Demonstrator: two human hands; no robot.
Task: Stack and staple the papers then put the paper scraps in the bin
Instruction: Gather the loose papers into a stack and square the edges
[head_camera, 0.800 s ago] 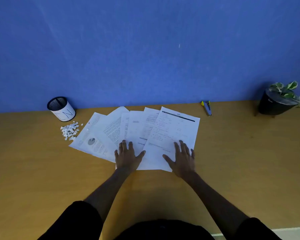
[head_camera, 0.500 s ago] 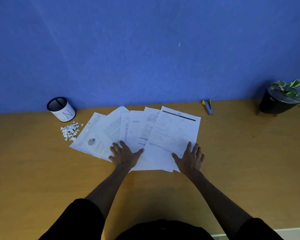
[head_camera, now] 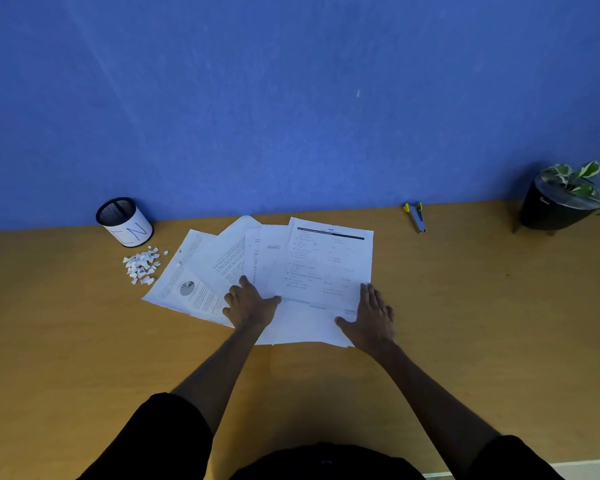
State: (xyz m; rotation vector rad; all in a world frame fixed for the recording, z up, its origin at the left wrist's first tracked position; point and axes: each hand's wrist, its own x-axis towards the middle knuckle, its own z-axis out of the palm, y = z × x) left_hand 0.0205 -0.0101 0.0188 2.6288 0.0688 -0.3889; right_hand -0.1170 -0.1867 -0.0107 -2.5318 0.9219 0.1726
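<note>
Two hands lying flat on fanned papers on a wooden bench.

The left hand (head_camera: 248, 304) is resting on the lower middle of the fanned printed papers (head_camera: 274, 271), its fingers (head_camera: 245, 284) lying nearly straight and gripping nothing. The right hand (head_camera: 373, 318) is lying at the lower right corner of the top sheet (head_camera: 329, 261), fingers extended, thumb spread onto the paper, holding nothing. The papers are overlapping in a fan on the bench (head_camera: 84, 341). A pile of white paper scraps (head_camera: 141, 265) is sitting just left of the fan, in front of the mesh bin (head_camera: 124, 221). The stapler (head_camera: 415, 218) is lying apart to the right, near the blue wall (head_camera: 291, 98); a potted plant (head_camera: 565, 199) is standing at far right.
</note>
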